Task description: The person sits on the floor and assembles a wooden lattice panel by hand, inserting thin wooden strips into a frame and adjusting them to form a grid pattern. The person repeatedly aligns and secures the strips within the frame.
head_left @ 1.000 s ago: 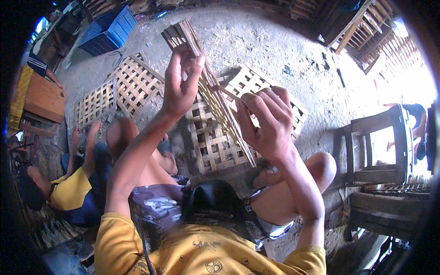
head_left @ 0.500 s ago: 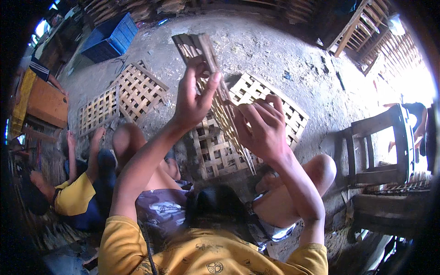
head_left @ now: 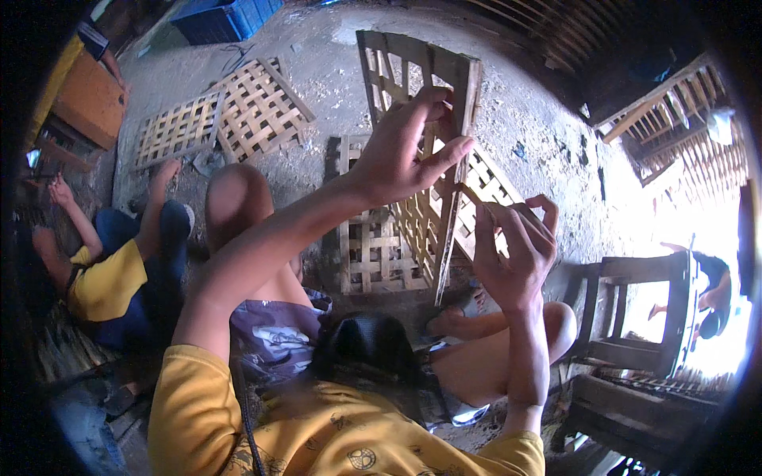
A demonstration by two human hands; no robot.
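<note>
Floor (head_left: pixel 548 119) spreads all round me, w/ woven panels (head_left: pixel 258 111) lying at 10 o'clock. The held panel (head_left: pixel 451 210) is up in front at 1 o'clock, tilted & nearly edge-on to me, above a flat lattice (head_left: pixel 367 247) at 12 — can't tell if its low corner rests on anything.

To do this well, I'd judge: pin the panel firmly w/ one hand so it can't swing, work near the hold, & guide the small piece gently along the edge, as forcing it crosswise could snap or split it.

My left grip (head_left: pixel 406 163) is closed round the upper part, thumb toward the near edge, fingertips partly hidden. My right grip (head_left: pixel 516 250), approx. 4 o'clock of the left, pinches a thin strip (head_left: pixel 473 197) betw. thumb & forefinger, other fingers loose. Its far end meets the edge, or just abt. — whether it's part of the weave or separate, can't say.

Looks: flat brown slats crossing w/ squarish gaps; a broad, dark top band (head_left: pixel 413 49) at 12; a stiff, paler edge rail (head_left: pixel 471 95) running down toward 6; small gaps lit yellowish low down.
</note>
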